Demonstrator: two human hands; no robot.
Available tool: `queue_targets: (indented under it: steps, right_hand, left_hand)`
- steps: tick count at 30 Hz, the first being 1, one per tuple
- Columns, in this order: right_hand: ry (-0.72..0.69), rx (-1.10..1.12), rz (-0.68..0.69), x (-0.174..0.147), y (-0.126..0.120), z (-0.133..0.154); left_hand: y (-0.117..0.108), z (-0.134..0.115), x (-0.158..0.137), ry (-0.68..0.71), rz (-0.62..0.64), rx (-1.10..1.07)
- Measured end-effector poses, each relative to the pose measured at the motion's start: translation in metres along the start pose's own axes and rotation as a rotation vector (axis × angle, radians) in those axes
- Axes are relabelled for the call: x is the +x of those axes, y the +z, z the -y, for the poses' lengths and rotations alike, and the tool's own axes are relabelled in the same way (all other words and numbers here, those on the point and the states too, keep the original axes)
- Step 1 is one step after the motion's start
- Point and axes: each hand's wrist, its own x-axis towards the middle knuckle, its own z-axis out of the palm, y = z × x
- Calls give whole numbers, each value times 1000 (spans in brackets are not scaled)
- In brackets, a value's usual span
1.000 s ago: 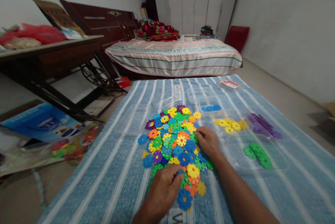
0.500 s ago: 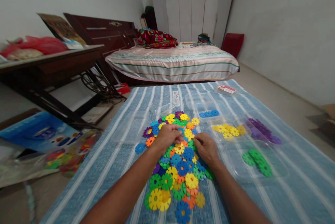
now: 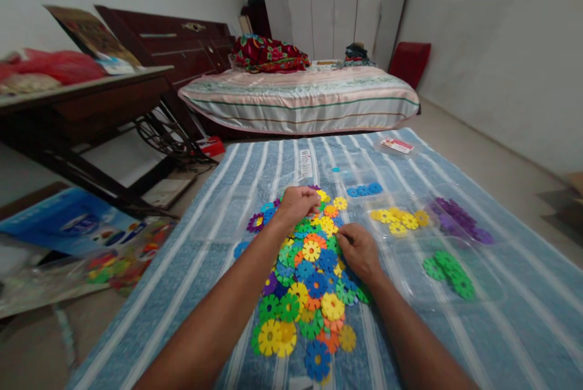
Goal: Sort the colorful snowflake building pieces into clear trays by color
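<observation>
Two bare hands, one bright heap of flower-shaped discs (image 3: pixel 306 277) down the middle of the striped cloth (image 3: pixel 136 323) — call that heap the clock's centre. Up at twelve, the left hand (image 3: pixel 298 200) is back-up over the far end, fingers curled; whether they pinch a disc, I cannot tell. Just past two, the right hand (image 3: pixel 359 249) is at the heap's edge, thumb and forefinger drawn together; anything between them is hidden. Now the clear trays (image 3: pixel 419 290): blue discs (image 3: pixel 367 189) at half past one, yellow discs (image 3: pixel 396 217) at two, purple discs (image 3: pixel 460 220) at half past two, green discs (image 3: pixel 449 271) at three. And a small light-blue piece (image 3: pixel 336 169) between twelve and one, farther off!

Good handling here, I'd judge, means taking one loose top disc by its notched rim — light fingertips, no raking, because overlapping neighbours could drag along. Forearms are best held clear of the pieces below.
</observation>
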Motion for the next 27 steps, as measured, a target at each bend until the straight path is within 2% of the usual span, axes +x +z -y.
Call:
queue_targets:
  steps: [4,7,10,13,18,25,27]
  right_hand:
    - [4,-13,7,-1,-3,-1]
    - [12,-25,8,-2,-4,-2]
    - [19,-28,2,-2,-5,-1]
    - [13,-25,-5,-3,-6,-1]
    - [15,-15,-5,-3,-6,-2]
    - [9,-2,-9,-4,-6,-2]
    - [2,-3,-13,-3,-5,-2]
  left_hand:
    - [-13,27,-39,1,6,87]
    - [-19,44,-67,45,76,226]
    - [-23,54,-92,88,136,343]
    - [-23,57,-110,119,126,428]
    - [-17,61,-125,169,96,598]
    - [1,69,-129,275,65,837]
    - [6,66,-129,265,70,914]
